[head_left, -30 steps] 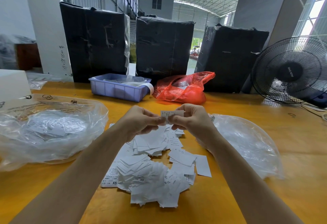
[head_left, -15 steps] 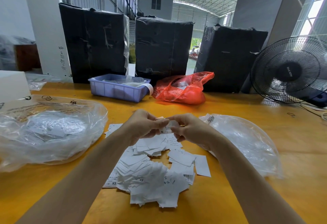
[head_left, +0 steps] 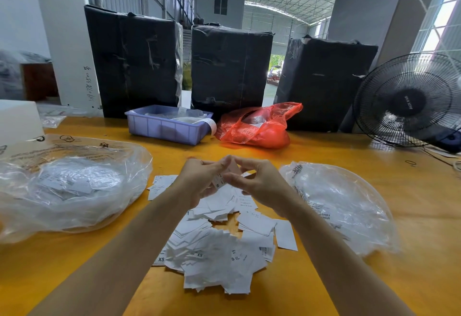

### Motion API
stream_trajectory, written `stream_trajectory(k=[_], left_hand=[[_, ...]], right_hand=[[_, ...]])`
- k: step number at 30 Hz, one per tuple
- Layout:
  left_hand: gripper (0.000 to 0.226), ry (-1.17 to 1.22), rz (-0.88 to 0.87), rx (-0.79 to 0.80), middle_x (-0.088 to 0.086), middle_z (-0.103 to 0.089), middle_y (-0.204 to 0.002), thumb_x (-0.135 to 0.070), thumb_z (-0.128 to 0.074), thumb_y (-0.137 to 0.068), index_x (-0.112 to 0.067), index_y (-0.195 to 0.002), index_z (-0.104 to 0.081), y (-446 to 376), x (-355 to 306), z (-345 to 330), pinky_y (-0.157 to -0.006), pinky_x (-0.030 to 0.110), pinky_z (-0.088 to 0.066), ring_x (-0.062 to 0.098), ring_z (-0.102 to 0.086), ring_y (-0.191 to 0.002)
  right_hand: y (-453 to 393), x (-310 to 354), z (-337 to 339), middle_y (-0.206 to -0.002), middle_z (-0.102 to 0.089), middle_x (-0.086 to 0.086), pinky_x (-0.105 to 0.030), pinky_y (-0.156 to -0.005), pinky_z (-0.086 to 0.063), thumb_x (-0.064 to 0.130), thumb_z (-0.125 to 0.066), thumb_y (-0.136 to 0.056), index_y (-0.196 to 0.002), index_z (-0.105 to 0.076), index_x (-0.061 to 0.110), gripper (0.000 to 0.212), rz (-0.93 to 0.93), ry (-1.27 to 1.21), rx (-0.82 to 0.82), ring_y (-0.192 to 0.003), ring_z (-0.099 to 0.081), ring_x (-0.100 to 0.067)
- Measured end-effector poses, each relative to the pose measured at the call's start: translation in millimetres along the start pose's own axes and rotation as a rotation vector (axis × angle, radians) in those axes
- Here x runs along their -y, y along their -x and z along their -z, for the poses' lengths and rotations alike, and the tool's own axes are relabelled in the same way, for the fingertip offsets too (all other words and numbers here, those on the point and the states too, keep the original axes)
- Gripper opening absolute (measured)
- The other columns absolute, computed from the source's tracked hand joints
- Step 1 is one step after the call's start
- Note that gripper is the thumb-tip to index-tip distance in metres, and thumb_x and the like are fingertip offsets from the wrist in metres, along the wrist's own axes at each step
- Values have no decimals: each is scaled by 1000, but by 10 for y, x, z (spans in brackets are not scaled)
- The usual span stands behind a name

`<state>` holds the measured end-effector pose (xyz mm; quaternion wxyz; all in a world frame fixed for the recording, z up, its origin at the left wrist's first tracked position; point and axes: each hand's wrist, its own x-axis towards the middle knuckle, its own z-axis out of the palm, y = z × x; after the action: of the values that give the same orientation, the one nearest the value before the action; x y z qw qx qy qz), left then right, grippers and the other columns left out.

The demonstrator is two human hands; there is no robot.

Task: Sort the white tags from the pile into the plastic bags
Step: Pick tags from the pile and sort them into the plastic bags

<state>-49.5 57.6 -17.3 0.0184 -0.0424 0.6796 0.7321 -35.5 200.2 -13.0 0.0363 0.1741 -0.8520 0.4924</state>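
Observation:
A pile of white tags point(head_left: 219, 248) printed with size letters lies on the yellow table in front of me. Just above its far edge my left hand point(head_left: 202, 181) and my right hand point(head_left: 259, 183) meet, both pinching one small white tag point(head_left: 219, 181) marked M between their fingertips. A clear plastic bag point(head_left: 67, 186) holding sorted tags lies to the left of the pile. A second clear plastic bag point(head_left: 341, 203) with fewer tags lies to the right, beside my right forearm.
At the back of the yellow table point(head_left: 411, 216) stand a purple bin point(head_left: 167, 128), a red plastic bag point(head_left: 257, 128), three black wrapped bales point(head_left: 229, 66) and a black fan point(head_left: 409, 98). A white box point(head_left: 17, 118) sits far left.
Both hands dropped from chest height toward the pile. The tag, held flat between them a second ago, is now turned and tucked between the fingertips.

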Motion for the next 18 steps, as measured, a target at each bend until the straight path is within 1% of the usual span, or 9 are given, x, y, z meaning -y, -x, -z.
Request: stream_trajectory(k=[2,3,5,7,9,11,14,16,18], left_hand=[[24,40,28,16,4,-64,-76,-32,-73,-76,-10,-84,-64,2,15,-1,-60,27,-45,18,-60,-74],[27,53,37,29,6,-66,-77,-32,-73,-77,-9,-88,-65,0,28,-9,-60,27,-45,17,-60,-74],[29,57,44,65,4,-68,-73,-33,-72,-78,-7,-90,-68,0,56,-33,-59,26,-44,16,-60,-71],[25,64,59,90,1,-68,-67,-34,-71,-78,-9,-84,-70,12,70,-55,-56,24,-44,14,-60,-66],[25,73,80,87,3,-67,-67,-35,-71,-78,-10,-78,-70,15,69,-50,-54,23,-44,16,-59,-66],[27,57,89,85,5,-66,-67,-36,-71,-77,-10,-73,-68,19,54,-24,-54,22,-44,18,-57,-67],[27,12,99,83,5,-67,-70,-37,-72,-75,-10,-77,-67,20,25,15,-55,23,-44,18,-56,-70],[27,10,96,58,8,-68,-75,-36,-72,-76,-10,-82,-67,5,16,30,-62,26,-46,21,-58,-76],[30,0,93,38,11,-67,-81,-38,-71,-78,-10,-87,-66,-7,21,33,-73,33,-49,24,-59,-83]], right_hand=[[-2,-6,-10,-104,-59,-8,-42,-83,-56,11,-70,-83,-136,-49,14,57,-21,-65,-9,-88,-60,-25],[-5,-8,-17,-100,-58,-6,-40,-82,-56,7,-69,-83,-137,-49,13,57,-17,-92,-9,-85,-60,-25],[-4,-2,-32,-105,-59,-4,-32,-79,-57,4,-67,-85,-136,-49,10,55,-25,-153,31,-89,-63,-26],[-2,-8,-41,-117,-57,-7,-28,-76,-57,0,-63,-86,-134,-51,5,50,-48,-199,83,-93,-64,-28],[-2,-8,-36,-114,-57,-14,-24,-69,-54,-4,-57,-89,-132,-54,4,43,-59,-189,84,-84,-62,-22],[-3,-9,-11,-101,-58,-16,-20,-63,-51,-3,-55,-91,-132,-54,6,42,-62,-170,41,-73,-59,-16],[-5,-18,25,-87,-58,-14,-15,-56,-49,-1,-62,-87,-127,-56,3,40,-36,-161,-69,-63,-59,-14],[-2,-14,28,-83,-62,-11,-14,-55,-50,2,-65,-86,-118,-61,1,33,-9,-139,-105,-62,-60,-12],[5,-5,25,-81,-65,-5,-15,-58,-52,9,-68,-85,-111,-66,2,27,2,-126,-87,-64,-62,-11]])
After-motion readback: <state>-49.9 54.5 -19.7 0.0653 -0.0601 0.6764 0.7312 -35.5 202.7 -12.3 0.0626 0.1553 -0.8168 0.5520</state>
